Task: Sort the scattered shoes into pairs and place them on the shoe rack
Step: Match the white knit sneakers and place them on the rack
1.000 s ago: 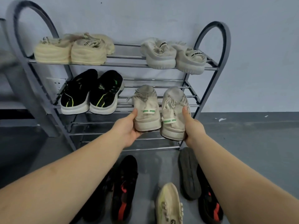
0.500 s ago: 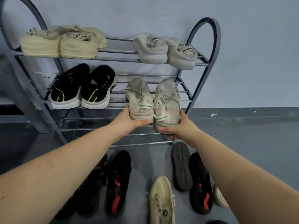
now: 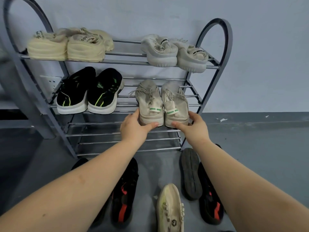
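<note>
Grey floor, frame centre: left hand (image 3: 133, 126) and right hand (image 3: 194, 126) each grip a beige shoe's (image 3: 150, 104) heel, toes pointing rackward; soles seemingly on the shoe rack (image 3: 215, 67).

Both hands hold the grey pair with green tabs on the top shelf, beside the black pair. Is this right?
Not quite. The head view shows the left hand and right hand holding the grey pair on the middle shelf, beside the black pair.

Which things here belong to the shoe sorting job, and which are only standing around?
Job:
- left hand, right hand, each holding one grey shoe of the pair
- shoe rack
- black-and-red shoes on the floor
- cream shoe

Around:
- wall socket
</note>
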Demonstrator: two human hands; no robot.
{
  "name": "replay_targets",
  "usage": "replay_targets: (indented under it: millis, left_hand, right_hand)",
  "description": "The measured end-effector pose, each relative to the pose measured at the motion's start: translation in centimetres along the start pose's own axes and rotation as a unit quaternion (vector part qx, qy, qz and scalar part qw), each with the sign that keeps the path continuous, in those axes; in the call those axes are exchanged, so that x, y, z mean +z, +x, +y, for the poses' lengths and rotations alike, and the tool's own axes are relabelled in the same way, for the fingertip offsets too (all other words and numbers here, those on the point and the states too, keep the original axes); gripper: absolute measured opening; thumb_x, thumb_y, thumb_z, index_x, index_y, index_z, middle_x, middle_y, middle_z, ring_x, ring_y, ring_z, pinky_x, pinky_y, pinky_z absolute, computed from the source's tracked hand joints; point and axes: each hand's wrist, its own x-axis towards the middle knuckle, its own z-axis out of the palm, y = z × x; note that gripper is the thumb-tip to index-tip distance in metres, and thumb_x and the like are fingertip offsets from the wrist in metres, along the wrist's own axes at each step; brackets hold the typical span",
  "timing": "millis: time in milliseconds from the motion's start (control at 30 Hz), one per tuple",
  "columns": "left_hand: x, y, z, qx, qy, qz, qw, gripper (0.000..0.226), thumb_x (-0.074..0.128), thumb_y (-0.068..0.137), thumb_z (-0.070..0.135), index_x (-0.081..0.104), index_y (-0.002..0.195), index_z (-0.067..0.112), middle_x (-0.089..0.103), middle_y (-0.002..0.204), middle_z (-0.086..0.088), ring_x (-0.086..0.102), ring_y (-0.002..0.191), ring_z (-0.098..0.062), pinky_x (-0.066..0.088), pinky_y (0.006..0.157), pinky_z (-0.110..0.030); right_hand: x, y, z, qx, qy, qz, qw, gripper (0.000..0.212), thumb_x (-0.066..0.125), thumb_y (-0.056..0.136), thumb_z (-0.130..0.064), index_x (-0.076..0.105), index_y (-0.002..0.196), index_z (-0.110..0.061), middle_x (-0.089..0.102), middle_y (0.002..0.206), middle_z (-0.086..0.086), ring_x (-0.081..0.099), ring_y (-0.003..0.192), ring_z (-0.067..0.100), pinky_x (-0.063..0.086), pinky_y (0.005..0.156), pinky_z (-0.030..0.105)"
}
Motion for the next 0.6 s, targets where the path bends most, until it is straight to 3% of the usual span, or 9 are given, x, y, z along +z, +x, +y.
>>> replay_targets:
  millis: [100,200,433,600]
  left_hand:
    - [0.8,0.6,-0.1,-0.008,0.023,0.012,1.000,0.082,0.073,0.068,0.055,0.041,0.140,0.032,0.052,0.133,-0.003,0.043,0.127,-0.026,0.035,0.107,-0.043]
    - [1.5,1.2,0.2,-0.006,0.011,0.044,0.999,0.082,0.072,0.071,0.053,0.039,0.141,0.027,0.051,0.138,0.003,0.039,0.131,-0.023,0.029,0.112,-0.040]
    - [2.6,2.7,1.4,-0.032,0.015,0.040,0.999,0.076,0.068,0.077,0.051,0.036,0.142,0.028,0.040,0.147,-0.003,0.023,0.141,-0.025,0.015,0.117,-0.044]
    - [2.7,4.4,1.6,-0.051,0.046,-0.002,0.998,0.079,0.060,0.082,0.055,0.023,0.148,0.032,0.014,0.158,-0.012,-0.003,0.147,-0.030,0.000,0.120,-0.044]
  right_hand:
    - [0.7,0.7,0.5,-0.027,-0.029,0.009,0.999,0.065,0.079,0.065,-0.042,0.056,0.125,-0.029,0.058,0.121,0.001,0.061,0.104,0.015,0.050,0.096,0.036]
    - [1.0,1.3,0.8,-0.034,-0.017,0.037,0.999,0.040,0.074,0.079,-0.028,0.059,0.116,-0.024,0.064,0.107,-0.007,0.060,0.098,0.009,0.046,0.084,0.022]
    - [1.8,3.2,0.6,-0.024,-0.009,0.071,0.997,0.064,0.068,0.086,-0.031,0.041,0.143,-0.021,0.053,0.138,-0.007,0.049,0.126,0.012,0.034,0.089,0.017]
    - [2.5,4.6,0.6,-0.027,-0.027,0.079,0.996,0.061,0.063,0.090,-0.032,0.038,0.145,-0.024,0.054,0.134,-0.006,0.050,0.116,0.006,0.035,0.086,0.018]
